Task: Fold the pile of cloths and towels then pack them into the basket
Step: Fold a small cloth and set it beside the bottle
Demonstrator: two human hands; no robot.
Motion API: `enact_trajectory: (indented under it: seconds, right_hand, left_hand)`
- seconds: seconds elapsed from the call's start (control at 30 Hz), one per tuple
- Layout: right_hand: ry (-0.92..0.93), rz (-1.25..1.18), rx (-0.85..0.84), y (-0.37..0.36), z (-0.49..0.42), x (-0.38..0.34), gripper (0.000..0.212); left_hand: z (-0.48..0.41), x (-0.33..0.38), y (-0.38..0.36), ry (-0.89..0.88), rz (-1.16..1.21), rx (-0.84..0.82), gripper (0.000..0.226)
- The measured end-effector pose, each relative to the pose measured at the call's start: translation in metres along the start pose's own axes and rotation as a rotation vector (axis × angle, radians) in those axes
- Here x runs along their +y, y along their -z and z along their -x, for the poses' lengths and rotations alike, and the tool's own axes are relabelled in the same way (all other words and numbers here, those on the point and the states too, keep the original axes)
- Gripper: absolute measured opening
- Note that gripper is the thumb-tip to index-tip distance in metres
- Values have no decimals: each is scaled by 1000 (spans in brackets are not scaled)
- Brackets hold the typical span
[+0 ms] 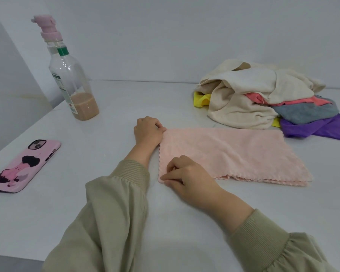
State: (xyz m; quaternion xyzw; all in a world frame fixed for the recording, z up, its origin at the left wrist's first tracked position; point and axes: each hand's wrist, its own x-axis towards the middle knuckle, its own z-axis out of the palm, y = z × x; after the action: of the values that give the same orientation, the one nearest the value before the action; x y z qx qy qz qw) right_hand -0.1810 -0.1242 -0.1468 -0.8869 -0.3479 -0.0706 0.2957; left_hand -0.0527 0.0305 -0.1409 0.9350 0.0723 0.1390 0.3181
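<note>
1. A pale pink towel (230,154) lay flat on the white desk (126,99), folded over so that two scalloped layers showed along its near edge.
2. The left grip (148,130) sat at the towel's far left corner, fingers curled and pinching that corner against the desk.
3. The right grip (186,177) sat at the near left corner, thumb and fingertips narrowed onto the towel's edge and holding it.
4. Both forearms wore loose olive-green sleeves (114,213) with ribbed cuffs.
5. The pile of unfolded cloths (263,95) stood at the far right of the desk, just beyond the pink towel: cream towels on top, with coral, grey, purple and yellow pieces under and beside them. The purple cloth (318,128) spread out toward the towel's far right corner.
6. A clear bottle (71,75) with a pink pump top stood upright at the far left, with beige liquid in its bottom part.
7. A phone (24,165) in a pink illustrated case lay face down near the desk's left edge, well apart from the towel.
</note>
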Motion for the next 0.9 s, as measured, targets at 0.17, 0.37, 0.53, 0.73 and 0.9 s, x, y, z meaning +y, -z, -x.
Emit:
enact_trajectory:
  seconds: [0.17,0.37,0.53,0.73,0.9]
  right_hand:
    - [-81,-45,184,15,3,-3,31]
    - [-502,235,319,49,17,37,38]
    - [-658,433,-103,67,40,61,49]
    - [-691,528,-193,75,59,67,55]
    - [-675,500,-18,71,51,58,52]
  left_hand:
    - [13,-1,7,-23,170,21,20]
    - [75,46,-1,-326,-131,-175,40]
    - [93,37,-5,-361,-540,-516,58]
    - [76,27,15,-299,-615,-585,51]
    - [94,78,-8,-341,-515,-359,49]
